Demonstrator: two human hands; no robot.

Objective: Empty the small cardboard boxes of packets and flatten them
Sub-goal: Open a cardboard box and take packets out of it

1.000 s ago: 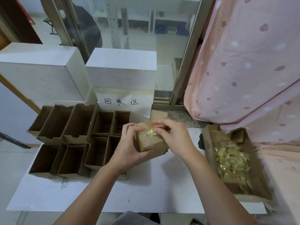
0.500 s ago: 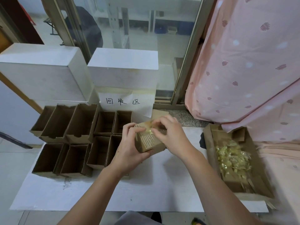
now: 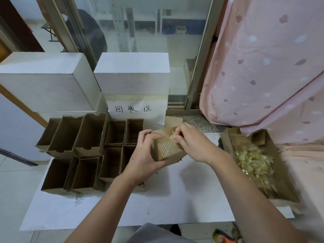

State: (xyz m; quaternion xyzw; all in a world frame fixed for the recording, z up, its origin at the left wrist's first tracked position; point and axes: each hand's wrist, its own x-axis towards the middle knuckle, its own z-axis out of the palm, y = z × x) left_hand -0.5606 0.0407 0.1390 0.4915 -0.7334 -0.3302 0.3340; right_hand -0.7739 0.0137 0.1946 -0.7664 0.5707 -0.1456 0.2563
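White desk point(image 3: 157, 204). Above its middle, left hand point(image 3: 145, 155) grips small box point(image 3: 166, 148) around its side; right hand point(image 3: 191, 141) pinches yellow packets point(image 3: 172, 136) at box's open top. Right: tray point(image 3: 280, 192) of loose packets. Left, farther: empty boxes point(image 3: 87, 149).

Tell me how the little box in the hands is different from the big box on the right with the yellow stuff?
The small cardboard box is lifted off the table, gripped by the left hand; the large cardboard tray lies flat. The small box has printed text on its side and the right hand pinches at its open top; the tray is wide and shallow, holding a pile of yellow packets. Both are brown cardboard.
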